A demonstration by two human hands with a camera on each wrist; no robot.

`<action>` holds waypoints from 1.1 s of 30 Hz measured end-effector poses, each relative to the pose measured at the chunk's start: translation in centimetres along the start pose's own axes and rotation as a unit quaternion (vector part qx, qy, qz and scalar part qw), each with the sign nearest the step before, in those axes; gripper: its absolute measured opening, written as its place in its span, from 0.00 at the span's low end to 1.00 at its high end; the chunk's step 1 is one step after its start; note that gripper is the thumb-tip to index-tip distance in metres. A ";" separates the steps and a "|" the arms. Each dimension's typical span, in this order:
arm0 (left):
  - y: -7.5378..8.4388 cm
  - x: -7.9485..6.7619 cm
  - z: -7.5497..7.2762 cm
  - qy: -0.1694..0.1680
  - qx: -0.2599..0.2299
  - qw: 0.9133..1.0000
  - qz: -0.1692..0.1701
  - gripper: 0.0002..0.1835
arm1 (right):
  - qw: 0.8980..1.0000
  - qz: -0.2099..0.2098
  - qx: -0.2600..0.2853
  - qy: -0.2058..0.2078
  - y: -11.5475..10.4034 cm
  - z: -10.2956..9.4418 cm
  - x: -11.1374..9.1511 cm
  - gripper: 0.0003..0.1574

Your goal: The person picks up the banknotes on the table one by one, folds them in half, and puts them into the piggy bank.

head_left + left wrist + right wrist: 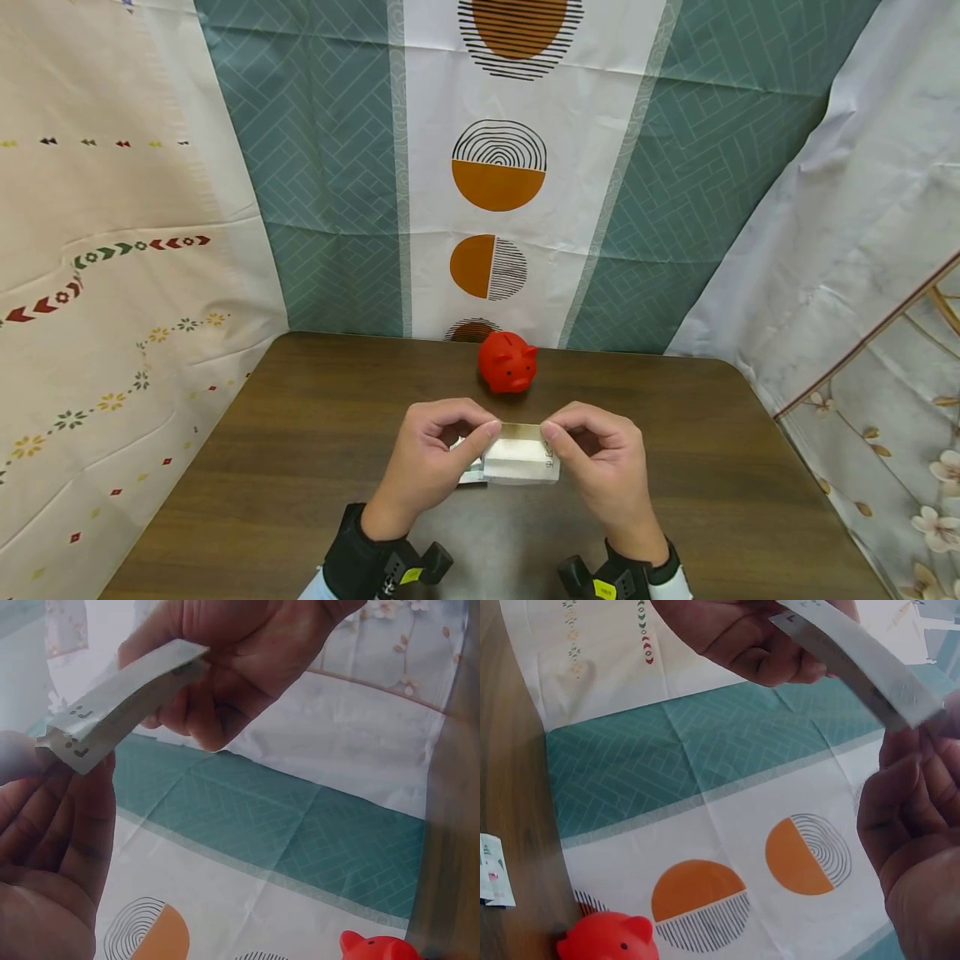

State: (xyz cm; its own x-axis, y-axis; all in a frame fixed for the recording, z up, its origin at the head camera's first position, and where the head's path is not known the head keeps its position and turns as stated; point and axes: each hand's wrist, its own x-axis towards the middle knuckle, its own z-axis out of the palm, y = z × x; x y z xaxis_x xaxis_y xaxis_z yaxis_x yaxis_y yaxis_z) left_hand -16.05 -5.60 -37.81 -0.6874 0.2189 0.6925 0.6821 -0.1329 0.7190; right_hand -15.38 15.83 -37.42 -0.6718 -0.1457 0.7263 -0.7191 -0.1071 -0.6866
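Observation:
Above the table, a pale folded banknote (522, 460) stretches between my two hands, its upper edge level with the thumbs. My left hand (435, 457) pinches one end between thumb and fingers, and my right hand (606, 468) pinches the other end. From the left wrist view, the banknote (124, 709) appears bent lengthwise into two layers, with small dark marks at one end. Partly hidden behind the left hand, more printed paper (472, 475) lies on the table; its corner (496, 877) shows white with coloured print in the right wrist view.
Beyond the hands, a red piggy bank (507, 363) stands near the far edge of the brown wooden table (690, 433). A patterned cloth (337, 167) hangs behind the table, with pale printed cloths at both sides.

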 end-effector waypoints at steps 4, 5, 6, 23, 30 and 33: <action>-0.1 0.0 0.4 0.011 0.005 1.000 -0.003 0.07 | 0.996 0.022 -0.068 0.053 0.0 0.5 0.0 0.14; -0.1 0.0 0.5 0.021 0.014 1.000 -0.007 0.06 | 0.992 0.028 -0.093 0.075 0.0 0.7 0.1 0.13; -0.1 0.0 0.6 0.033 0.027 0.999 -0.013 0.06 | 0.987 0.030 -0.122 0.097 -0.1 0.9 0.1 0.13; 0.0 -0.1 3.5 0.105 0.132 0.979 0.114 0.11 | 0.984 0.126 -0.105 0.068 -1.4 3.5 -0.2 0.17; 0.1 0.1 3.4 0.109 0.150 0.972 0.143 0.10 | 0.987 0.119 -0.084 0.069 -1.1 3.0 -0.2 0.14; 0.1 0.1 3.1 0.123 0.139 0.974 0.127 0.10 | 0.985 0.125 -0.083 0.082 -1.1 2.7 -0.2 0.10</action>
State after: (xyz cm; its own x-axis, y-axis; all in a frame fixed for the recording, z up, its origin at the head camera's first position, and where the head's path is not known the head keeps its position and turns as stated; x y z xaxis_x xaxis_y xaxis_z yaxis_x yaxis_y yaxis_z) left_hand -15.25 -2.59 -37.86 -0.5036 -0.0303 0.8634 0.8555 0.1221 0.5033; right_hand -14.00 13.30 -36.88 -0.8415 0.0156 0.5401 -0.5376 0.0769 -0.8397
